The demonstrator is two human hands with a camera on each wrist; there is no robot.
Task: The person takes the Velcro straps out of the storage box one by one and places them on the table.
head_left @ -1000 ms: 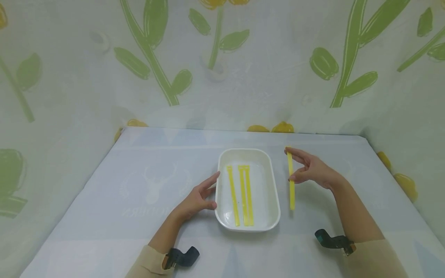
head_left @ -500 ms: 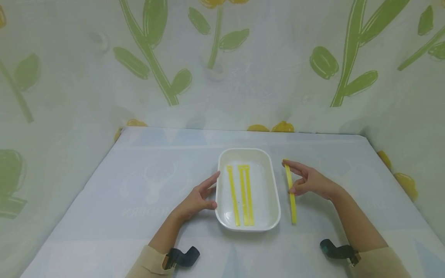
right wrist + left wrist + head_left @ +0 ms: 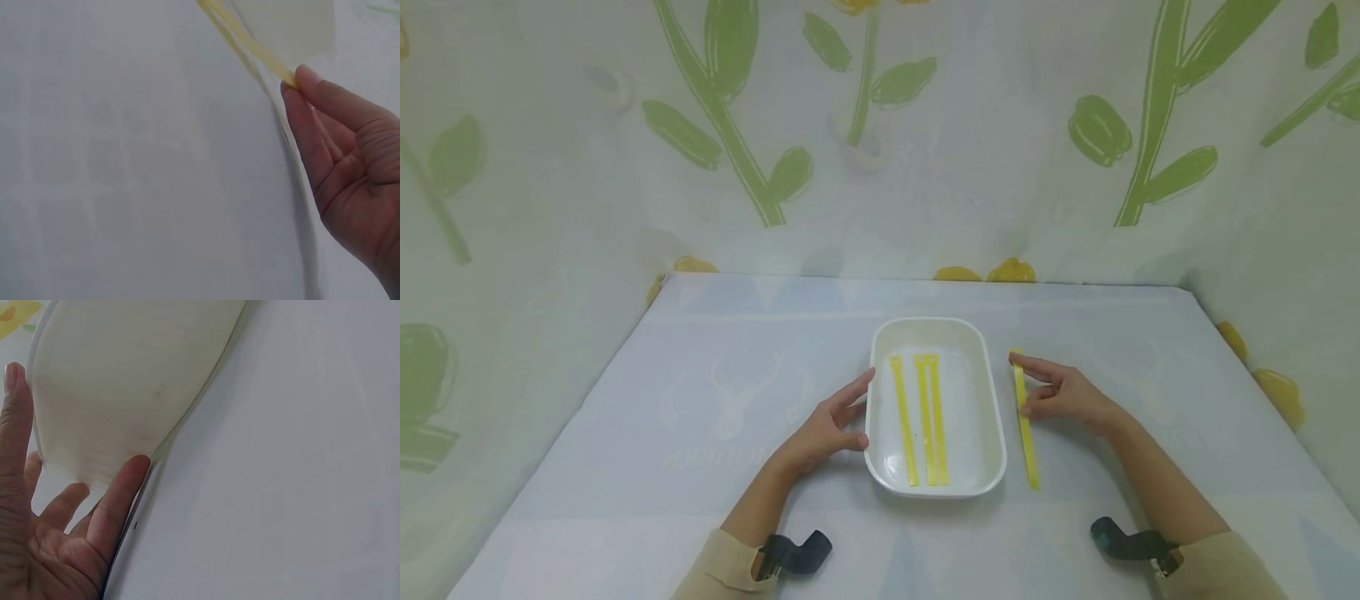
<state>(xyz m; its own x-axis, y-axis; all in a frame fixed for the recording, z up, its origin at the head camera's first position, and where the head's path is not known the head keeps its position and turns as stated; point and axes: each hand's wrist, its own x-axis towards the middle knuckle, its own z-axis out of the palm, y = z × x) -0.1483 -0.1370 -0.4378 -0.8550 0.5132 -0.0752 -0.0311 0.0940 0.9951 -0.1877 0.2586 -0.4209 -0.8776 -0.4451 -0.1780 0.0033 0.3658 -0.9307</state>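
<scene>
In the head view a white rectangular tray (image 3: 967, 433) with rounded corners sits mid-table. My left hand (image 3: 822, 429) is spread along its left side, one finger near the rim and the thumb lower down; in the left wrist view the fingertips (image 3: 134, 472) touch the tray's outer wall. Three thin yellow strips (image 3: 905, 425) with short crosspieces at their far ends lie lengthwise inside. Right of the tray, my right hand (image 3: 1071, 400) pinches another yellow strip (image 3: 1028, 454), its long axis pointing toward me. The right wrist view shows thumb and finger meeting on this strip (image 3: 265, 59), low over the table.
A pale cloth with faint printed patterns covers the table (image 3: 700, 483). Behind it rises a curtain (image 3: 970, 167) printed with green stems and yellow flowers. Dark wrist cameras (image 3: 797, 552) stick out from both sleeves.
My right hand has come down and toward me with the pinched strip, closer to the table surface. The left hand, the tray and the strips inside it stay in place.
</scene>
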